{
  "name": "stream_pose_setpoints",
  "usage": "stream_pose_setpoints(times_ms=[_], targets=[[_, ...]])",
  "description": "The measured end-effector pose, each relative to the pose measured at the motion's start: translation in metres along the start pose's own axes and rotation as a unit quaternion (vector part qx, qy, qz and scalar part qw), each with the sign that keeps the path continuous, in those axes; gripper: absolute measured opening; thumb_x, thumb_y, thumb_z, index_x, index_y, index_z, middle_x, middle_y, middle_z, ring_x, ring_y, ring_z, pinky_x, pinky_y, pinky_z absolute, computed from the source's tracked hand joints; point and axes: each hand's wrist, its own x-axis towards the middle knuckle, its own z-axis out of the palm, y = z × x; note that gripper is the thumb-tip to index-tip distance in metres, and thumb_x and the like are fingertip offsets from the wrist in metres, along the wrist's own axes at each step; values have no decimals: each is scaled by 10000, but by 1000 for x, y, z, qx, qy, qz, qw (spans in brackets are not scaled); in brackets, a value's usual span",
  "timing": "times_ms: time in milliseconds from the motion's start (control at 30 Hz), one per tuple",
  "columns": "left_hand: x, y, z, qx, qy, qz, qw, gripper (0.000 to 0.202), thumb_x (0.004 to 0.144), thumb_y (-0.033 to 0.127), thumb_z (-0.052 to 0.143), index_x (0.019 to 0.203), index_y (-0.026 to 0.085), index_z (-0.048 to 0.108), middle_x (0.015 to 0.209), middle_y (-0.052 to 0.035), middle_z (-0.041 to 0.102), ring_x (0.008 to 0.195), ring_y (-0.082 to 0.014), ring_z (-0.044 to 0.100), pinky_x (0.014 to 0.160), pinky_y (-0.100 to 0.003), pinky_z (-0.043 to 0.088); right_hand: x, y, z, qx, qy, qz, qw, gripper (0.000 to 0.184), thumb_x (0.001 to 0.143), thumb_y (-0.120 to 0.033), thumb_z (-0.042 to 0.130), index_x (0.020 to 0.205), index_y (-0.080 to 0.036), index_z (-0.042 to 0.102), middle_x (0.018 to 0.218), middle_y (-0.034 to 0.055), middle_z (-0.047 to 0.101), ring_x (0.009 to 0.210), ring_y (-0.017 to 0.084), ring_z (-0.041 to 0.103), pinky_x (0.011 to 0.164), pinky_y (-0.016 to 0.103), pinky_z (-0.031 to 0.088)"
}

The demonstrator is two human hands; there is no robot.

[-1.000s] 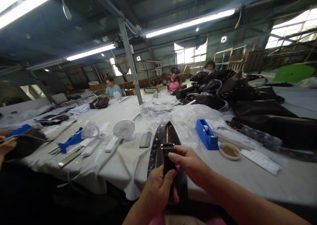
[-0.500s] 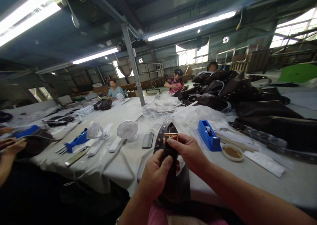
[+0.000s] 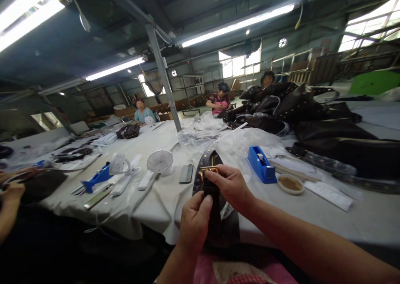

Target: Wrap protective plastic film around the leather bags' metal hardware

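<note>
My left hand (image 3: 194, 221) is closed around a dark leather strap (image 3: 214, 209), thumb pressed against it near the table's front edge. My right hand (image 3: 231, 185) pinches the strap's upper end, right at a gold metal buckle (image 3: 208, 170). Behind the buckle a dark studded bag piece (image 3: 202, 163) lies flat on the white table cover (image 3: 162, 200). Both hands work close together above my lap.
A blue tape dispenser (image 3: 261, 165) and a small dish of brown glue (image 3: 290, 184) sit right of my hands. A phone (image 3: 186, 173), two small white fans (image 3: 159, 162) and a blue tool (image 3: 97, 178) lie left. Dark leather bags (image 3: 306, 121) pile at the right. Another person's hands (image 3: 12, 188) work at the far left; other people sit far back.
The strap end has been raised and the gold buckle now shows at my right fingertips. My left thumb slid up the strap. The view shifted slightly.
</note>
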Motion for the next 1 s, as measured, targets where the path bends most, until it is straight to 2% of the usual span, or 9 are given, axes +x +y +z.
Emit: stream_pose_setpoints(times_ms=[133, 233, 333, 400, 467, 567, 700, 867, 1000], targets=[[7, 10, 6, -84, -26, -8, 996, 361, 895, 364, 595, 1170, 145, 676, 926, -69, 738, 797, -189, 656, 714, -263, 503, -2, -10, 4, 3, 12, -4, 1000, 342, 782, -473, 732, 664, -159, 664, 584, -40, 536, 517, 84, 419, 466, 212, 328], [3, 11, 9, -15, -62, -21, 998, 363, 921, 367, 547, 1146, 126, 696, 916, -92, 740, 787, -205, 662, 696, -280, 512, 4, -11, -3, 6, 31, -8, 999, 316, 789, -452, 733, 699, -152, 691, 623, -22, 577, 566, 102, 470, 506, 219, 359], [-13, 5, 6, 131, -105, 32, 985, 324, 932, 330, 534, 1133, 165, 728, 1133, -121, 715, 1045, -273, 645, 935, -375, 504, 12, -8, -15, 35, 49, -18, 998, 284, 791, -429, 740, 766, -147, 727, 657, -15, 609, 614, 114, 508, 571, 230, 397], [-24, 1, -2, 194, -137, 85, 968, 294, 912, 298, 570, 1136, 210, 740, 1343, -115, 623, 1274, -308, 529, 1119, -427, 378, 15, -4, -20, 60, 40, -12, 997, 273, 784, -420, 751, 783, -147, 739, 677, -13, 627, 630, 115, 519, 601, 236, 414], [-30, 0, -11, 211, -146, 93, 962, 259, 882, 312, 625, 1081, 220, 763, 1417, -115, 570, 1351, -330, 461, 1160, -442, 330, 15, 0, -21, 80, 27, 7, 996, 278, 783, -425, 754, 807, -148, 748, 703, -4, 650, 650, 123, 541, 622, 246, 432], [-23, 9, -15, 154, -97, 44, 982, 280, 859, 392, 668, 1034, 193, 760, 1286, -140, 661, 1238, -331, 566, 1066, -425, 441, 10, 4, -14, 98, 27, 18, 995, 284, 782, -425, 750, 812, -143, 749, 725, 8, 672, 669, 129, 568, 645, 255, 455], [-4, 24, 9, -55, -12, -76, 996, 433, 807, 489, 717, 1098, 169, 695, 900, -81, 743, 820, -240, 697, 718, -319, 564, 1, 1, -7, 82, 35, 27, 996, 273, 771, -404, 740, 731, -136, 703, 632, -17, 622, 575, 101, 532, 558, 223, 433], [5, 18, 34, -129, -19, -185, 974, 416, 718, 539, 784, 853, 172, 642, 546, 22, 589, 445, -118, 511, 429, -219, 439, -8, 3, -25, 24, -53, 87, 995, 313, 739, -383, 777, 962, -190, 674, 671, -49, 626, 455, 86, 512, 429, 199, 392], [3, 14, 46, -85, -46, -196, 976, 431, 686, 559, 798, 789, 180, 621, 479, 40, 508, 409, -93, 436, 387, -185, 366, -8, 10, -40, -34, 10, 72, 997, 357, 707, -364, 806, 993, -199, 672, 740, -39, 647, 543, 95, 548, 497, 200, 434]])
